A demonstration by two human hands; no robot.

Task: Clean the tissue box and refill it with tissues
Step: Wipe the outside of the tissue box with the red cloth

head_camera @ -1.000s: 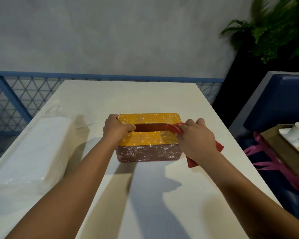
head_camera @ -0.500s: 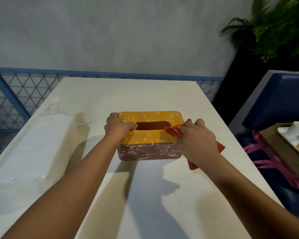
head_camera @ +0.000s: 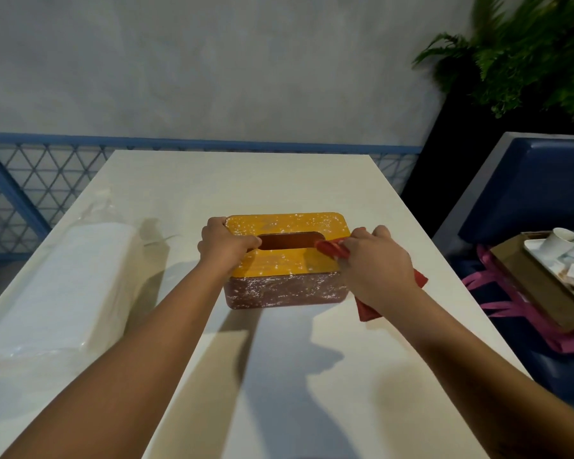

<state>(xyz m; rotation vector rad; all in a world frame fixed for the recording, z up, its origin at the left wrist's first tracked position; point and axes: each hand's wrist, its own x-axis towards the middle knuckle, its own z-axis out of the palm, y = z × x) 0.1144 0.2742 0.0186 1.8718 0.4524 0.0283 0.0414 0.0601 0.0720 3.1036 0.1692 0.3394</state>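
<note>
The tissue box (head_camera: pixel 287 263) lies flat near the middle of the white surface (head_camera: pixel 232 180). Its long axis runs left to right across the view, and its slot (head_camera: pixel 289 240) faces up. The lid is yellow-orange with rounded corners, and the base under it is reddish brown. Both are flecked all over with white specks (dust or powder, I cannot tell which). The oblong slot runs along the same axis as the box and looks dark inside.

The box sits between the two hands. The left hand (head_camera: pixel 226 246) grips its left end, fingers curled over the far left corner and the thumb lying on the lid with its tip at the slot's left end. The right hand (head_camera: pixel 375 270) is at the right end, clamped on a red cloth (head_camera: pixel 332 249). The bunched end of the cloth presses on the lid beside the slot's right end, and the rest trails out below the hand, just right of the box.

A pack of tissues (head_camera: pixel 63 286) in clear plastic lies along the surface's left edge, well apart from the box. On the blue seat (head_camera: pixel 527 193) to the right, a paper cup (head_camera: pixel 559 240) stands on a tray.
</note>
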